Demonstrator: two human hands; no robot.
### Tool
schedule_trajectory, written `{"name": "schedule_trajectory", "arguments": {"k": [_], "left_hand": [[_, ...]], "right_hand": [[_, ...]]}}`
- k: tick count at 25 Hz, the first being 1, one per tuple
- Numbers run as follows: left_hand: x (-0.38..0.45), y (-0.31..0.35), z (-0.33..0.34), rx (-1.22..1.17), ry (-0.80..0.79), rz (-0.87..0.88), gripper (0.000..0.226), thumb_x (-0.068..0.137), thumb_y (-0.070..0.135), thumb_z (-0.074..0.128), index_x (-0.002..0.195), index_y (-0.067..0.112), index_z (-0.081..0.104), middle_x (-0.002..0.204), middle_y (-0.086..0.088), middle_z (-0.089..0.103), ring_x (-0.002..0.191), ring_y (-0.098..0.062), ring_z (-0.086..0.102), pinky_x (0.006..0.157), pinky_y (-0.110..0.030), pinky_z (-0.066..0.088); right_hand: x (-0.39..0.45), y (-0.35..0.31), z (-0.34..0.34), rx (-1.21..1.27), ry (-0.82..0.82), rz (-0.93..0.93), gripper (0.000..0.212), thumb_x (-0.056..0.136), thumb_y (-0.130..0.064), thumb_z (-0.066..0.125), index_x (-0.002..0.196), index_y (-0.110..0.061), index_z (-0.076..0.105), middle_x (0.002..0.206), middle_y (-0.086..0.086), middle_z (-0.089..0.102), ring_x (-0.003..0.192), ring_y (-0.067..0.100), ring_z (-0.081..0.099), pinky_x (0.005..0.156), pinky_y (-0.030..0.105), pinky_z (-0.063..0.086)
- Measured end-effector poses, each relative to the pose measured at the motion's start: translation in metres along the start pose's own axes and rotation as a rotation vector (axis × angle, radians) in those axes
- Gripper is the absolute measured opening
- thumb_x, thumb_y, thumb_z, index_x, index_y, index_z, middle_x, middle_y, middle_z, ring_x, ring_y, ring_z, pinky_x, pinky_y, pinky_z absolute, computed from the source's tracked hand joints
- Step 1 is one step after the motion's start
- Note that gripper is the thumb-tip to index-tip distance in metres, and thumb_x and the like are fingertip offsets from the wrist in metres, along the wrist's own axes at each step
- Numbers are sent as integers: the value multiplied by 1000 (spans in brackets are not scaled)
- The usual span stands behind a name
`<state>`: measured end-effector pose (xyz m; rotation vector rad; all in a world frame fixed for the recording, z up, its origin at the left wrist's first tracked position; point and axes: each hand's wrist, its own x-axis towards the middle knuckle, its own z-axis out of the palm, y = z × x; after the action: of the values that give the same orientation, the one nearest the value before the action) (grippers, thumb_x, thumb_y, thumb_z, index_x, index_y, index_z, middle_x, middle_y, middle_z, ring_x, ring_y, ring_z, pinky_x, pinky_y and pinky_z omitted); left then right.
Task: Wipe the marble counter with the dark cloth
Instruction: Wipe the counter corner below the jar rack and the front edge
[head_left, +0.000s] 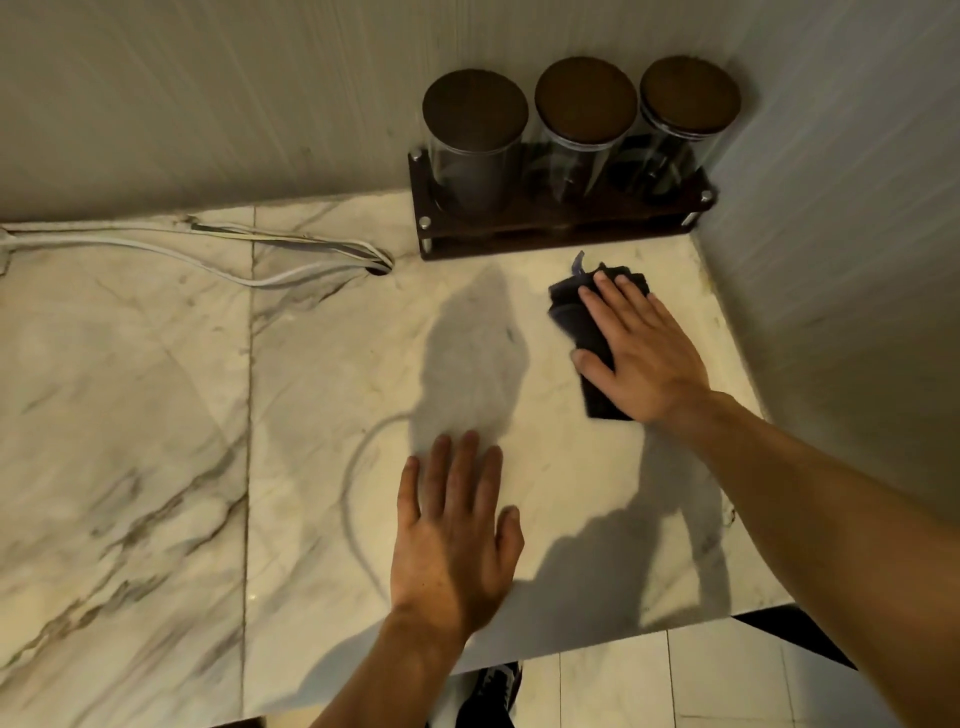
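Note:
The marble counter is white with grey-brown veins and fills most of the head view. A folded dark cloth lies on it at the right, near the corner. My right hand presses flat on top of the cloth, fingers spread and pointing away from me; the cloth's far and left edges stick out from under it. My left hand rests flat on the bare marble near the front edge, fingers apart, holding nothing.
A dark wooden rack with three lidded glass jars stands against the back wall, just beyond the cloth. White cables run along the back left into a hole in the counter. A wall closes the right side. Floor tiles and a shoe show below the front edge.

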<state>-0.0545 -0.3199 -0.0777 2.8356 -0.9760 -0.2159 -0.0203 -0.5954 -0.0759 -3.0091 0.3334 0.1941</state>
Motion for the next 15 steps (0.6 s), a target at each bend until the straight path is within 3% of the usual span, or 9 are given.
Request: {"name": "schedule_trajectory", "arguments": {"k": [7, 15], "left_hand": [[0, 0, 3, 22, 4, 6, 55, 91, 43, 41, 138, 15, 48, 146, -11, 47, 138, -32, 35, 111, -52, 21], [-2, 0, 5, 9, 57, 18, 54, 92, 42, 41, 137, 13, 51, 144, -13, 49, 137, -34, 38, 109, -56, 31]], "right_hand": [[30, -7, 1, 52, 54, 297, 70, 93, -57, 22, 152, -23, 8, 162, 3, 4, 148, 20, -1, 120, 42, 2], [29, -9, 4, 186, 138, 673, 72, 93, -53, 21, 153, -15, 6, 162, 10, 2, 147, 27, -3, 119, 46, -1]]}}
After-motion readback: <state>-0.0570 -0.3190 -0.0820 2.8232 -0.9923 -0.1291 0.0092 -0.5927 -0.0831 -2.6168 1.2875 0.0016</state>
